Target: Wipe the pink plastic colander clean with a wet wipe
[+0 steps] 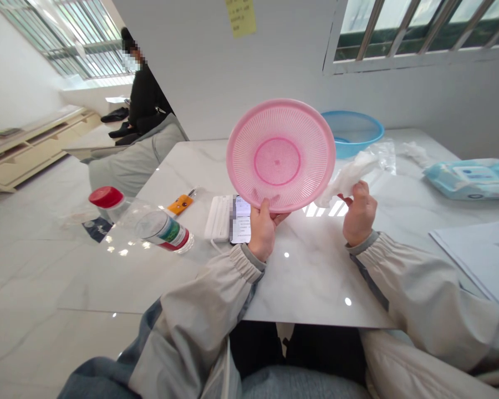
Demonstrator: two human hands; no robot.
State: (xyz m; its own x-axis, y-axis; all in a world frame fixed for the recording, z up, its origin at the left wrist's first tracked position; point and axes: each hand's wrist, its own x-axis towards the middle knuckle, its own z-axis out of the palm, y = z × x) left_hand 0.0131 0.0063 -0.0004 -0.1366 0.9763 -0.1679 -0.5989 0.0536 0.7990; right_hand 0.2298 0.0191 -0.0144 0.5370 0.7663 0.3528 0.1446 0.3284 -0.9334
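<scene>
Pink colander [280, 155] is held upright above the table [316, 277], its lower rim pinched by the left hand [263, 230]. Right hand [359, 213] grips a white wipe [349, 174] just beside the colander.

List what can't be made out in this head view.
Head view only.
- Blue basin: left part hidden behind the pink basket held up by the left hand.
- White wipe: grip hidden behind the back of the right hand.
- Yellow note: cut off by the top edge, writing too small.
- Phone: screen blurred, one corner behind the left hand.
</scene>
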